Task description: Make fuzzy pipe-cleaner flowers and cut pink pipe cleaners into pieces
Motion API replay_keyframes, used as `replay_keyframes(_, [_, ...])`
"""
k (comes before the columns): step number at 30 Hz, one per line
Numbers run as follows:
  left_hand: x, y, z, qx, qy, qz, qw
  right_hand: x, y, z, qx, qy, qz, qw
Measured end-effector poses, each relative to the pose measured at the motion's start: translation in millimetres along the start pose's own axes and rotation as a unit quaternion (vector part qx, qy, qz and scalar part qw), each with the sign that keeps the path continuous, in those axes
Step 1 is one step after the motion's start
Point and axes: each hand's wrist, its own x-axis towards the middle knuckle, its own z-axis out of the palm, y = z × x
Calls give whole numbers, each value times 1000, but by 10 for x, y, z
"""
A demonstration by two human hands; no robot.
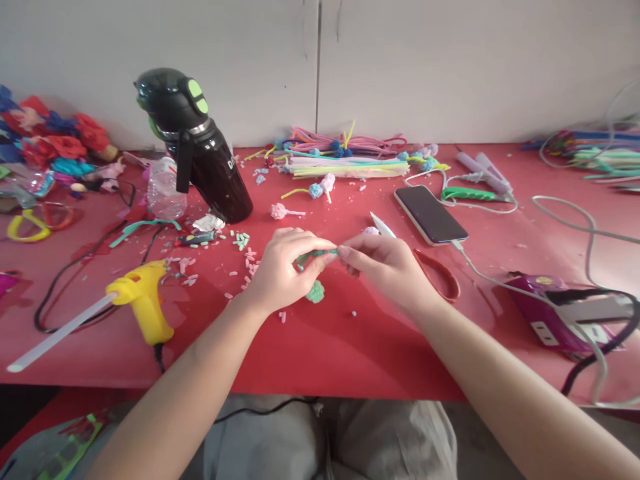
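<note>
- Green fuzzy strand (325, 252) is bridging the two hands above the middle of the red worktop (310, 360); from the head view, I am seeing only a short length of it.
- With the left hand (283, 270) I am clamping the strand between thumb and forefinger.
- With the right hand (387, 267) I am pinching the strand's other end at the fingertips, so the hands are nearly meeting tip to tip.
- Just below the left thumb, a green fluffy ball (315, 292) is showing; I am not managing to tell whether it is joined to the strand.
- Behind the right hand, red-handled scissors (445, 277) are lying partly hidden from me, the pale blade tip pointing away.
- Beyond the scissors, a phone (433, 215) is lying dark-screened, a white cable running from its near end.
- Just left of the left hand, pink clippings (250, 265) are lying scattered.
- Farther left, a yellow glue gun (145, 300) is resting on its side, a long glue stick (65, 331) poking out of its back.
- Beyond the glue gun, a black bottle (213, 167) is standing.
- Past the hands, a bundle of pipe cleaners (347, 167) is lying near the wall.
</note>
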Motion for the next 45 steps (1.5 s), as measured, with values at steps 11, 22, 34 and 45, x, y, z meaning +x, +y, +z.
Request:
replay_keyframes(11, [0, -16, -86, -17, -54, -24, 998, -31, -4, 5, -172, -4, -174, 970])
replay_keyframes(22, [-39, -28, -123, 81, -71, 57, 993, 36, 32, 65, 25, -43, 40, 998])
replay_keyframes(34, [-31, -71, -42, 165, -42, 115, 979, 95, 47, 93, 222, -8, 205, 953])
replay_keyframes(45, [-24, -40, -77, 22, -114, -46, 992, 21, 76, -26, -96, -25, -177, 979])
